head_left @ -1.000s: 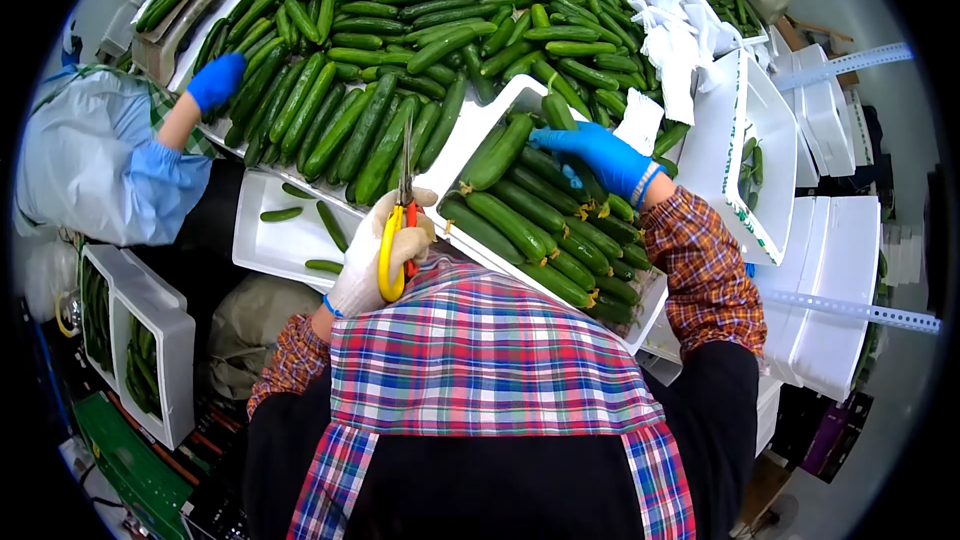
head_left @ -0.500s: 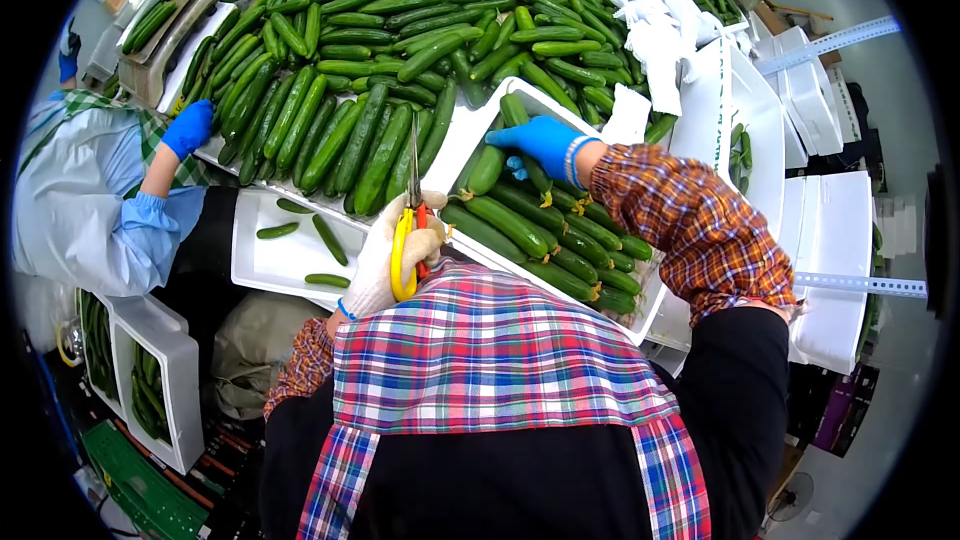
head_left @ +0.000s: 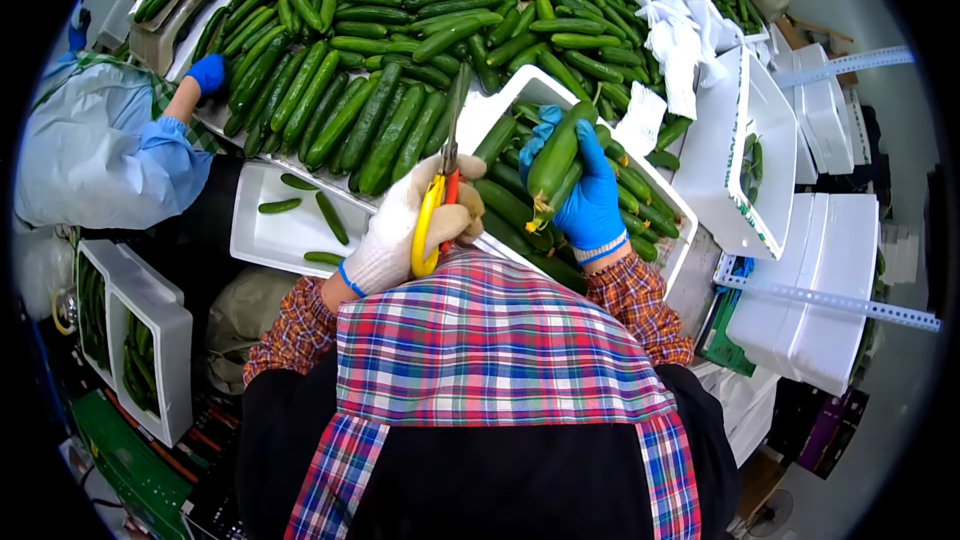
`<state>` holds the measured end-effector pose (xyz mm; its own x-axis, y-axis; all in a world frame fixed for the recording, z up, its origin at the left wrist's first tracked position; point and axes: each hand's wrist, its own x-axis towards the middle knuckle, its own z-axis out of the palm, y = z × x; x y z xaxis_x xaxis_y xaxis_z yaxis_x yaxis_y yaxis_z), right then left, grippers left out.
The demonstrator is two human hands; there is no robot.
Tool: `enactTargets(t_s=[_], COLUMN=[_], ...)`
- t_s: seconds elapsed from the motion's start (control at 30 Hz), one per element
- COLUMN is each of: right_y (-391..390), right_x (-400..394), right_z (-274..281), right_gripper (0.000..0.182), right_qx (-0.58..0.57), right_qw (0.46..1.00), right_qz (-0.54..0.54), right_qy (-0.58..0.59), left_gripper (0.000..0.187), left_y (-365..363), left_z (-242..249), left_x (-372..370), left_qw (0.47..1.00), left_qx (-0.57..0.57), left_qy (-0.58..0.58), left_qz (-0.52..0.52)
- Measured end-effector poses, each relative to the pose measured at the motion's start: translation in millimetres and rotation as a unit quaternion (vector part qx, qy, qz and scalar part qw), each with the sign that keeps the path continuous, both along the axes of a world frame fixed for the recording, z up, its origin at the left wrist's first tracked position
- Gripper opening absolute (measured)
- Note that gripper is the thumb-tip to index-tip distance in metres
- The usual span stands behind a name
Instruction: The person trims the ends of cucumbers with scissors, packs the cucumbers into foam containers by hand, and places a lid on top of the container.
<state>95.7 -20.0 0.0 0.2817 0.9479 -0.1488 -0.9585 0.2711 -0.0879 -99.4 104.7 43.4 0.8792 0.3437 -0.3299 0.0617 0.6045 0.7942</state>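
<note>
My left hand [head_left: 405, 230], in a white knit glove, is closed round scissors [head_left: 428, 225] with one yellow and one red handle, blades pointing up. In a blue glove, my right hand [head_left: 585, 190] grips cucumbers [head_left: 553, 162], their yellow blossom ends toward me. Beneath it stands a white foam box [head_left: 680, 258] with more cucumbers inside. A large heap of cucumbers [head_left: 390, 25] covers the table beyond both hands.
Left, a co-worker's blue-gloved hand [head_left: 207, 74] touches the heap. A white tray [head_left: 255, 245] holds several small cucumbers. Crumpled white cloths [head_left: 680, 25] lie at the back right. White foam boxes [head_left: 745, 140] stand at the right, others [head_left: 175, 340] at lower left.
My right hand has turned palm up and come nearer, now lifting cucumbers above the box. My left hand with the scissors has shifted slightly right. The white box at right now stands tilted closer.
</note>
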Motion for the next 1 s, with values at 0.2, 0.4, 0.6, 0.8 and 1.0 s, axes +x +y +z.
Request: enactTargets(t_s=[0.2, 0.4, 0.6, 0.8, 1.0], right_y=[0, -3, -4, -11, -11], right_x=[-10, -17, -24, -37, -32], right_z=[27, 22, 24, 24, 21], right_gripper=[0.042, 0.042, 0.036, 0.036, 0.034], right_qx=[-0.042, -0.102, -0.149, -0.137, -0.142], right_qw=[0.994, 0.988, 0.976, 0.99, 0.97], right_qz=[-0.037, -0.081, -0.121, -0.031, -0.025], right_qy=[-0.098, -0.082, -0.102, -0.027, 0.195], left_gripper=[0.052, 0.051, 0.045, 0.037, 0.042], left_y=[3, -6, -11, -9, -3], left_z=[18, 20, 22, -9, 18], left_x=[10, 17, 28, 35, 22], left_qw=[0.994, 0.992, 0.954, 0.932, 0.998], left_qx=[0.089, 0.115, 0.286, 0.362, 0.048], left_qy=[0.048, 0.018, 0.094, 0.022, -0.03], left_qz=[-0.05, -0.045, 0.0, 0.003, -0.015])
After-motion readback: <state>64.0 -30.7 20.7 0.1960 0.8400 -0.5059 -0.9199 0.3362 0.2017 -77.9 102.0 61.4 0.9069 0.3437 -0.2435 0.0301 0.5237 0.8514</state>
